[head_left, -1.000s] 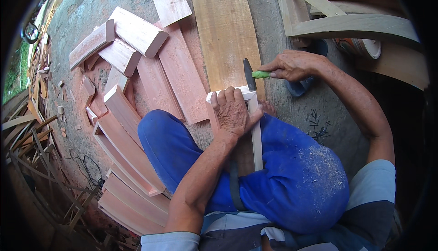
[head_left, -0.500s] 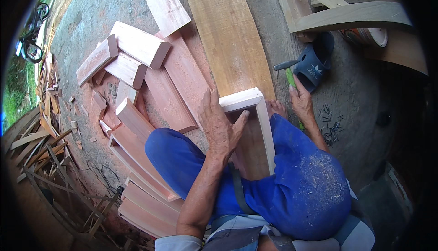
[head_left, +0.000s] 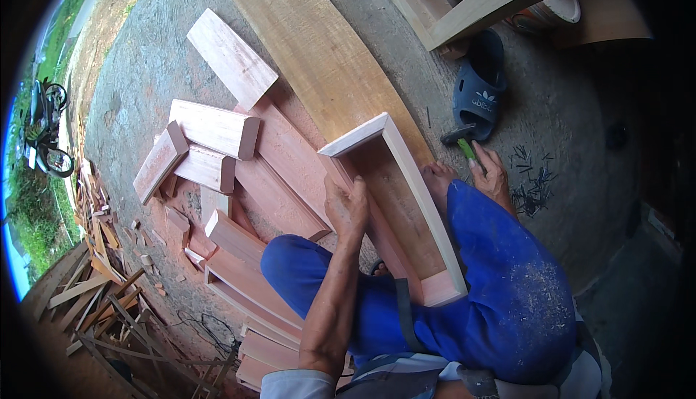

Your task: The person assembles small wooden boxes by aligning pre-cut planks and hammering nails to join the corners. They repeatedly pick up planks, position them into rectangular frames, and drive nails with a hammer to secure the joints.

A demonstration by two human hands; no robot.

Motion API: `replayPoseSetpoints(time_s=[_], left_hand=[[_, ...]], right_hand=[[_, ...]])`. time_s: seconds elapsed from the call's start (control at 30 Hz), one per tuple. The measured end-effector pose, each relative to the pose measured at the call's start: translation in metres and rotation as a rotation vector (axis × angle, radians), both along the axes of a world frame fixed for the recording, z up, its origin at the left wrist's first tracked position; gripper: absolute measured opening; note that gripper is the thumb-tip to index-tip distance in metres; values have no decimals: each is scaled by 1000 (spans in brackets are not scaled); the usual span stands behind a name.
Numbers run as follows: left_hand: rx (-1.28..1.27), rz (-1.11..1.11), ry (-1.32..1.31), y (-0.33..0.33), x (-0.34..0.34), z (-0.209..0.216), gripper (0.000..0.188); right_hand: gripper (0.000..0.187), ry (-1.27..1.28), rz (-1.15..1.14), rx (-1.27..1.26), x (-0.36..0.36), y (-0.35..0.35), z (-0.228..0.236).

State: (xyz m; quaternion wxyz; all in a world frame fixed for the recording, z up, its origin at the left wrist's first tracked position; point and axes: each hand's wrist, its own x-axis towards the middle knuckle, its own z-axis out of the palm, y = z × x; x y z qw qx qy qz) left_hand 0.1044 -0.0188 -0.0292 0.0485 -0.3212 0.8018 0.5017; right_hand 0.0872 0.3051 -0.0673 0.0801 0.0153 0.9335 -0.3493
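Note:
A rectangular wooden frame (head_left: 419,207) of pale planks stands between my legs, over a long brown board (head_left: 322,44). My left hand (head_left: 348,207) is closed on the frame's left side, its thumb along the upper edge. To the right of the frame, my right hand (head_left: 493,178) grips the green handle of a hammer (head_left: 465,147). The hammer's dark head is low, by the toe of a dark blue clog (head_left: 478,94). Right beside that hand lies a scatter of dark nails (head_left: 535,185) on the concrete.
Cut wood blocks (head_left: 214,129) and pinkish planks (head_left: 279,196) lie in sawdust at the left. Offcuts (head_left: 109,290) are heaped at the far left. A pale wooden structure (head_left: 464,15) and a tub (head_left: 554,11) stand at the far right. A motorcycle (head_left: 47,127) is outside.
My left hand has shifted from the frame's far end to its left side, and more of the frame shows. The hammer's head has dropped lower. The whole view has turned somewhat.

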Motion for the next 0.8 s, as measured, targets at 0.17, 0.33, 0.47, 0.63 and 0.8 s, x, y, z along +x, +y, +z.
replayPoseSetpoints(time_s=[0.17,0.33,0.47,0.63,0.8], left_hand=[[-178,-86,23,-59,-125,-24,52],[82,80,259,-89,-203,-19,69],[49,-488,229,-82,-125,-12,86],[97,-454,-163,-85,-85,-14,80],[-3,-434,-72,-80,-85,-12,72]], right_hand=[[41,-210,154,-267,-29,-45,34],[46,-264,266,-344,-53,-83,30],[69,-240,351,-337,-41,-95,30],[86,-497,525,-258,-48,-117,47],[69,-596,608,23,-67,-125,79]])
